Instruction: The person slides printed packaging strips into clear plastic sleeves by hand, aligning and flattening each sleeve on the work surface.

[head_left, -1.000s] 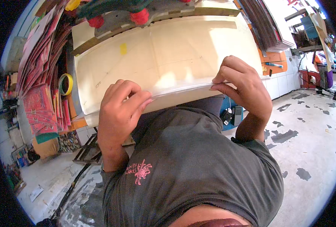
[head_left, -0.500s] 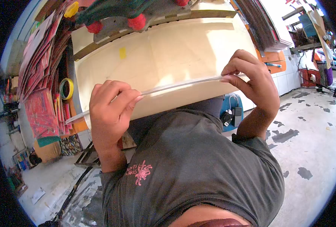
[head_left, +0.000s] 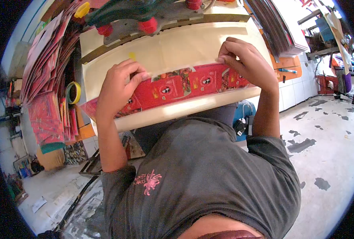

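A long red printed sheet (head_left: 189, 84) with repeated pictures and pale patches lies across the near part of the cream-coloured work surface (head_left: 185, 40). Its far edge is pinched by my left hand (head_left: 119, 85), thumb against fingers, left of the middle. Farther right, my right hand (head_left: 246, 59) grips the same edge between thumb and bent fingers. The palms and wrists cover parts of the sheet's two ends. A small yellow mark (head_left: 132, 55) shows on the surface just beyond my left hand.
A green clamp-like device (head_left: 123, 15) with red feet (head_left: 148, 26) stands at the back. Stacked red sheets (head_left: 45, 59) and a yellow tape roll (head_left: 76, 93) are at left. Another stack (head_left: 270, 28) and a blue pen (head_left: 287, 71) are at right.
The sheet, seen nearly edge-on before, now shows its red printed face. Both hands have moved away from my body, toward the back of the work surface, still pinching its edge.
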Demonstrator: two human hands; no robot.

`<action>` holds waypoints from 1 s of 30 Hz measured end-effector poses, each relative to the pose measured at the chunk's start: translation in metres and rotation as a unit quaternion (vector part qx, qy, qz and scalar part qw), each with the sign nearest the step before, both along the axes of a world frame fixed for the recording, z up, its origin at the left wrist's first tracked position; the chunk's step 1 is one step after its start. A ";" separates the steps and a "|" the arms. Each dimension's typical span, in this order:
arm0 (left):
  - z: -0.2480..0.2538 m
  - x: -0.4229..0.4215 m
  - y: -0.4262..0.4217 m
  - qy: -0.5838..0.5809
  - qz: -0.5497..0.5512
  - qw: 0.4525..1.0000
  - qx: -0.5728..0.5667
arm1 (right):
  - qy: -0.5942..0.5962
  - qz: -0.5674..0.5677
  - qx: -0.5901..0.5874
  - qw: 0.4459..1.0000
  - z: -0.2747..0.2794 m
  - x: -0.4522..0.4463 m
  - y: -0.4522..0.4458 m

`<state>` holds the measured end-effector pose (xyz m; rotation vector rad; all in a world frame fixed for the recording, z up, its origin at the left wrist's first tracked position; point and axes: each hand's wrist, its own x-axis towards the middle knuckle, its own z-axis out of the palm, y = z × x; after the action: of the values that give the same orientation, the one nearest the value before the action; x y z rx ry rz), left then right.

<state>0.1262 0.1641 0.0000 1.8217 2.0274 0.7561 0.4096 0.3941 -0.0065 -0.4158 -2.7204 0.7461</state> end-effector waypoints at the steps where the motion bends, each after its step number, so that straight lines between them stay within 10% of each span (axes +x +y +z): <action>1: -0.007 -0.004 0.005 -0.031 0.008 0.999 -0.006 | 0.003 -0.006 -0.004 1.000 -0.006 -0.005 0.003; 30: -0.097 0.051 0.047 0.029 0.081 0.990 0.111 | 0.061 -0.124 0.120 0.983 -0.082 -0.013 -0.016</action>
<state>0.1770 0.2115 -0.0967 1.8300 2.2262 1.0237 0.3964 0.3783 -0.0890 -0.6153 -2.5408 0.3586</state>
